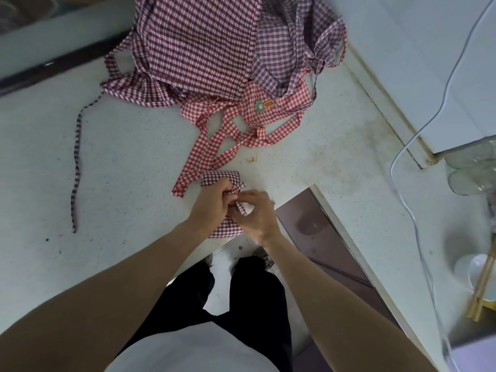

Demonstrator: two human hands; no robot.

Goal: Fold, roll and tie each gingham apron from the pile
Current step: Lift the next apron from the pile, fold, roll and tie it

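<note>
At the near edge of the pale bench [112, 162], I work both hands over a rolled dark-check apron [220, 178], its long axis running away from me toward the pile of aprons [204, 49] heaped at the far side. My left hand [210, 204] has its grip closed on the roll and the bunched tie at its middle; my right hand [257, 213] pinches the loose strap end [240, 208], which angles down and to the right between my fingers. The two hands touch over the centre of the bundle, so the knot sits directly under them, neither arm nearer than the other. By my reading this is the tying step, and the next pull must run across the roll, not along it. A red-check apron [257, 108] trails its straps beside the roll's far end, close enough to snag. One dark strap [76, 157] lies stretched out well apart to my left.
</note>
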